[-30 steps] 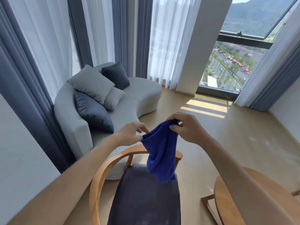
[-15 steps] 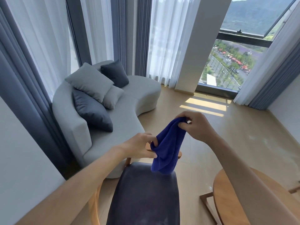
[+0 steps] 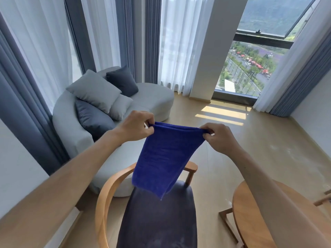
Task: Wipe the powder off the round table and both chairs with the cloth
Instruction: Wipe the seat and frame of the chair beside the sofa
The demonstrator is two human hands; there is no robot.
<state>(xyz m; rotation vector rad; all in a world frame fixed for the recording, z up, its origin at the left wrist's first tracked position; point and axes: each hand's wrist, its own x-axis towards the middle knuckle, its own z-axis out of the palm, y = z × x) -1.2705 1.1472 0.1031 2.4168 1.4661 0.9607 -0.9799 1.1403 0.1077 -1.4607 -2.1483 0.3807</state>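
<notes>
Blue cloth (image 3: 164,156) hangs mid-frame, top edge stretched level between left hand (image 3: 135,126) and right hand (image 3: 217,138), each pinching a corner. Chair (image 3: 157,217) seat sits straight below its hem, lower centre; table (image 3: 250,221) lower right, nearer right hand.

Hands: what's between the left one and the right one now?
In the head view, the top edge of the blue cloth spans from left hand to right hand; each pinches a corner, and the rest hangs over the chair seat.

Bright daylight from window (image 3: 250,68), sun patches on floor (image 3: 222,113), wide-angle edge bending
</notes>
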